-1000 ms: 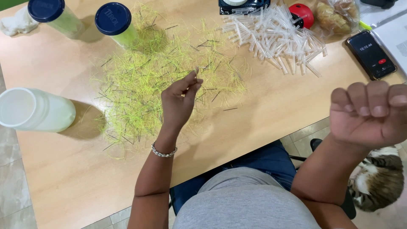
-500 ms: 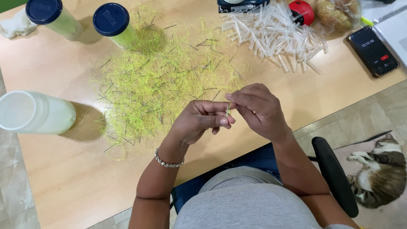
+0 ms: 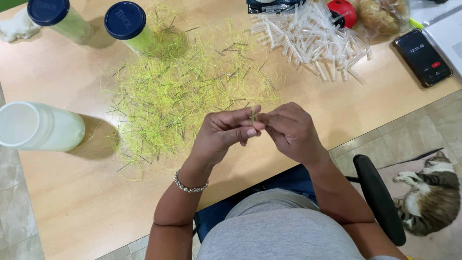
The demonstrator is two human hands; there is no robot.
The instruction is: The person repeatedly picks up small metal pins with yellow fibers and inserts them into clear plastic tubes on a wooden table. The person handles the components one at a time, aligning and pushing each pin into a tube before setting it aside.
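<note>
My left hand (image 3: 225, 134) and my right hand (image 3: 290, 131) meet fingertip to fingertip above the near edge of the wooden table (image 3: 72, 202). Between them they pinch one thin yellow-green strand (image 3: 252, 114) that stands upright. A wide scatter of the same yellow-green strands mixed with dark needle-like pieces (image 3: 178, 91) lies on the table just beyond my hands. A heap of short clear plastic tubes (image 3: 313, 38) sits at the far right. A beaded bracelet is on my left wrist.
Two jars with dark blue lids (image 3: 125, 21) (image 3: 50, 12) stand at the far left. A white-lidded jar (image 3: 38, 126) lies on its side at the left edge. A black phone (image 3: 422, 58) lies at the right. A cat (image 3: 433, 192) lies on the tiled floor beside my chair.
A second ago my left hand was picking in the strand pile and my right hand was raised in a fist at the right. Both have since come together on one strand.
</note>
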